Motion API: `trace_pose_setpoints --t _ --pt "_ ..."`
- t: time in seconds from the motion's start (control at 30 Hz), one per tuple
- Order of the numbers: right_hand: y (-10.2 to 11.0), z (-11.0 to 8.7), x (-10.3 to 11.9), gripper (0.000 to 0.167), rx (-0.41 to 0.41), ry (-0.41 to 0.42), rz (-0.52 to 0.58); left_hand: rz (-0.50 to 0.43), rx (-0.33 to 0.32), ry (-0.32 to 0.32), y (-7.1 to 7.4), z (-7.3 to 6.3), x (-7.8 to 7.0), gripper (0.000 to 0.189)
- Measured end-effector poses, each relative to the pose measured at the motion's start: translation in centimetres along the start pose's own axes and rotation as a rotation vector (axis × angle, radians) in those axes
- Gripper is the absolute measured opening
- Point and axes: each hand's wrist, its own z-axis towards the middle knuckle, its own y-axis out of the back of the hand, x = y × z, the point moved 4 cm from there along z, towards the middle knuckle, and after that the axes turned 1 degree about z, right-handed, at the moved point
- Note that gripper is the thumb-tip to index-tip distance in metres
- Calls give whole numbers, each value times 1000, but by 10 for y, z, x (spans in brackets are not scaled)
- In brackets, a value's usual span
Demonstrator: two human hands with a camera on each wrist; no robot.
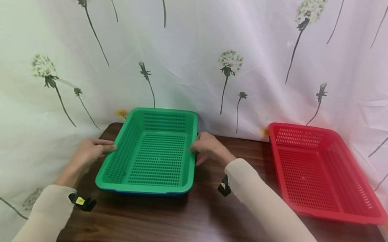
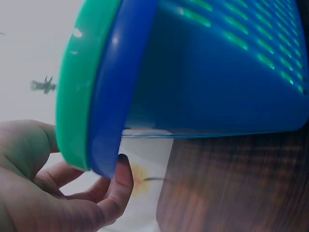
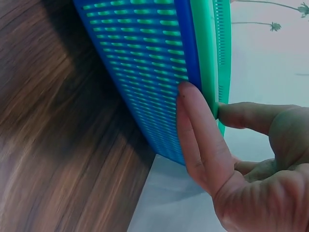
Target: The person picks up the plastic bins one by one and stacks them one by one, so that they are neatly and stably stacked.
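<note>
A green slotted plastic basket [image 1: 159, 160] sits nested inside a blue one, at the left of the table. In the head view only a sliver of the blue basket shows under the green front rim; its side wall is plain in the left wrist view [image 2: 188, 87]. My left hand [image 1: 87, 155] holds the left rims, with fingertips under the blue edge. On the opposite side, my right hand [image 1: 209, 146] pinches the rims, its thumb on the green rim [image 3: 205, 63] and fingers against the blue wall. Nothing lies in the green basket.
A red slotted basket [image 1: 310, 177] stands at the right of the dark wood table [image 1: 161, 230]. Behind the table hangs a white cloth [image 1: 197, 54] printed with dandelions, close to the baskets' far edges.
</note>
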Motion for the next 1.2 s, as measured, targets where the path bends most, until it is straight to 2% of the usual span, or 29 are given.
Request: trace_pose_setpoints --t 0.27,0.43,0.67,0.93,1.2 --pt "21 -10 -17 21 36 -18 48 24 9 -35 -21 -2 -15 55" --pt "34 -18 -27 20 26 -26 47 6 10 -64 -33 -4 -26 52" --pt "51 -29 -40 21 11 -56 49 -42 37 -78 -53 1 -34 50" --pt "68 -38 -56 24 -7 -77 23 -66 62 -108 -71 0 -48 48" --pt "85 -52 -69 23 -24 -67 30 -77 80 -104 -90 1 -58 46"
